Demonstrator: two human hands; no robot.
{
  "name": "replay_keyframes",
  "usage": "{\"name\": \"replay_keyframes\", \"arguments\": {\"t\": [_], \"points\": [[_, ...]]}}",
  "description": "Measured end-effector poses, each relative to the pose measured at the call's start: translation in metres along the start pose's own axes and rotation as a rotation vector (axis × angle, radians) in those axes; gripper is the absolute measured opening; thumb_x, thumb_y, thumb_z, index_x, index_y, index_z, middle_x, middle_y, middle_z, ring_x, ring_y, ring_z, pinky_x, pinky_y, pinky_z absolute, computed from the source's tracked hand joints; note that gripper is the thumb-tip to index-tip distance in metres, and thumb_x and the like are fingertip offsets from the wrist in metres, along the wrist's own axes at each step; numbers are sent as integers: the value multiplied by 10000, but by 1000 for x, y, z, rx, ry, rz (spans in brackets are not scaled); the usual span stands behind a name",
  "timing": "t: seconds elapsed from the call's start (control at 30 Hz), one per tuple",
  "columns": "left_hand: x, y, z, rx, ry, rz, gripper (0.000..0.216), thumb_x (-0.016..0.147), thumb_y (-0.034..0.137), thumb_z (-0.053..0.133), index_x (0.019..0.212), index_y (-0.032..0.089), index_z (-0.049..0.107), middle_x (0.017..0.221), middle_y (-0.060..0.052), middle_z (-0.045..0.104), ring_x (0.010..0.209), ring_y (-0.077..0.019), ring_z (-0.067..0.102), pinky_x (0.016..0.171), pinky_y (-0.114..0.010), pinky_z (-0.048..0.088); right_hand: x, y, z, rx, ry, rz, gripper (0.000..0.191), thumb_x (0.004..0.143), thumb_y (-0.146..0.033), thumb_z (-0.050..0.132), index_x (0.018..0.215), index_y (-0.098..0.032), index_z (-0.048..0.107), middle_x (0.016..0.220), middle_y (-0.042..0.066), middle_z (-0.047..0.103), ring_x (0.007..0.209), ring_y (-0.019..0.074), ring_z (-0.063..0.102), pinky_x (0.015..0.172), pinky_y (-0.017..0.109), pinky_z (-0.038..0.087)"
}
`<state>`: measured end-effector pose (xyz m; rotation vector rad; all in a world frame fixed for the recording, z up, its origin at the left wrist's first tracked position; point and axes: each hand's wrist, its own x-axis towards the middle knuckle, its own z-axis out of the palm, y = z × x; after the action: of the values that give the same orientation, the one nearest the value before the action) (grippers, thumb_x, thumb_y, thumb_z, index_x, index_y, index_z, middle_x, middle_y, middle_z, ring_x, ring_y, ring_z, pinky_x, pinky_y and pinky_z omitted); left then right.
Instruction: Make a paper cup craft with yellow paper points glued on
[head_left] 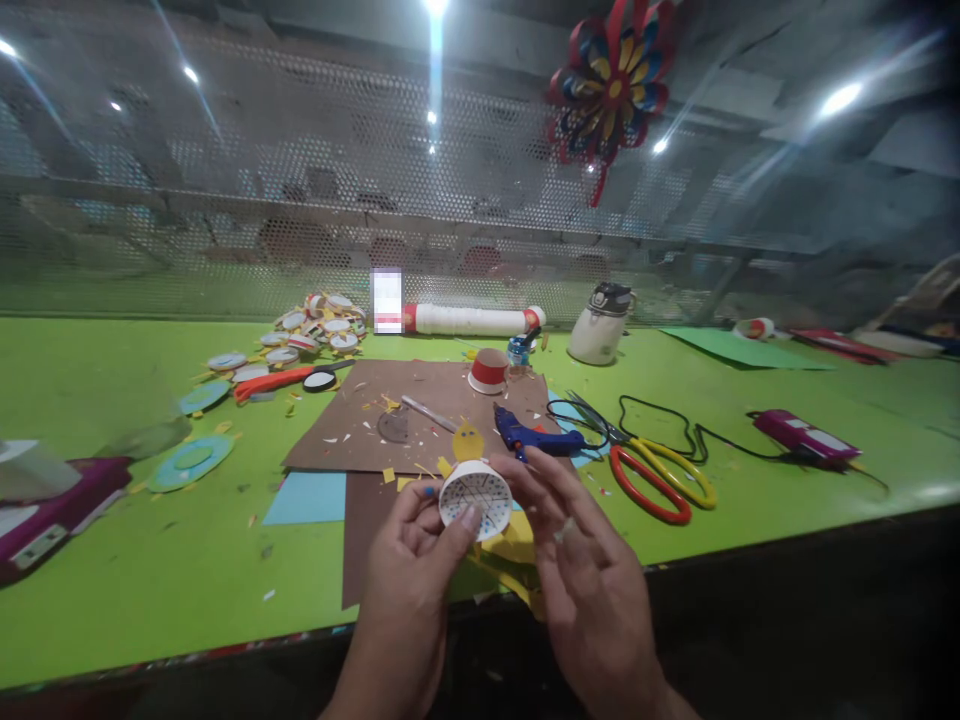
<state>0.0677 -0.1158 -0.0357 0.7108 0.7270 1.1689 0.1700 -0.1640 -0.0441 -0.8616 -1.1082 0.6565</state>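
My left hand point(412, 570) grips a small white paper cup point(474, 497) by its side, thumb over the rim, the cup's bottom turned towards me. A yellow paper shape point(468, 440) sticks up from the cup's top edge. My right hand point(581, 565) sits just right of the cup, its fingertips touching the cup's right side, fingers slightly spread. Yellow paper scraps point(514, 550) lie under both hands. A blue glue gun point(536, 437) lies on the table just beyond the cup.
Brown card point(420, 400) and blue paper point(307, 498) cover the green table point(150, 560). Red-and-yellow scissors point(652, 470), a black cable, a red-white cup point(489, 371), a pile of round discs point(315, 325), a white roll point(472, 319) and a jug point(602, 325) lie around. A paper pinwheel point(611, 80) hangs above.
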Motion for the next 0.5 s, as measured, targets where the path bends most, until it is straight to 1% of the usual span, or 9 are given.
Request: {"name": "replay_keyframes", "arguments": {"t": [0.07,0.1,0.2,0.3,0.4,0.47,0.5], "points": [[2,-4,-1,15,33,-8,407,568,224,793,897,164,561,749,-42,727,744,-180,670,732,-258,472,4,-5,2,-3,19,74,324,931,-225,465,1248,-234,530,1248,72,626,1137,181,585,934,274,501],[3,-5,-1,22,46,-11,417,563,231,796,901,163,563,749,-44,728,743,-182,671,737,-263,475,6,-7,2,-12,24,86,319,928,-198,456,1233,-217,547,1252,81,622,1118,184,600,922,273,511],[6,-7,-3,32,56,-7,415,571,253,794,904,158,564,751,-53,731,732,-185,673,733,-270,482,11,-6,4,26,28,74,315,922,-173,437,1208,-199,568,1229,91,637,1103,199,611,899,293,531],[7,-4,-4,13,51,-15,417,567,243,796,910,150,579,767,-59,731,731,-187,675,719,-269,484,13,-2,2,90,-5,60,329,933,-187,399,1229,-210,543,1206,92,651,1128,218,592,922,351,519],[7,2,-3,-20,63,-37,383,561,232,798,875,138,601,781,-68,729,748,-197,675,739,-287,490,13,-1,-4,-15,29,35,355,938,-192,384,1273,-212,502,1249,98,616,1145,224,577,927,373,515],[7,5,-3,-34,54,-40,337,590,236,784,857,133,606,793,-72,727,768,-199,675,757,-293,491,12,-2,-6,-129,51,1,378,931,-213,419,1306,-212,467,1288,101,584,1162,225,560,920,369,517],[6,7,-4,-40,44,-42,317,608,235,774,856,131,605,801,-74,727,781,-198,674,766,-294,491,12,-3,-7,-170,49,-34,392,926,-232,441,1317,-207,454,1303,101,569,1184,228,539,941,374,499]]}}
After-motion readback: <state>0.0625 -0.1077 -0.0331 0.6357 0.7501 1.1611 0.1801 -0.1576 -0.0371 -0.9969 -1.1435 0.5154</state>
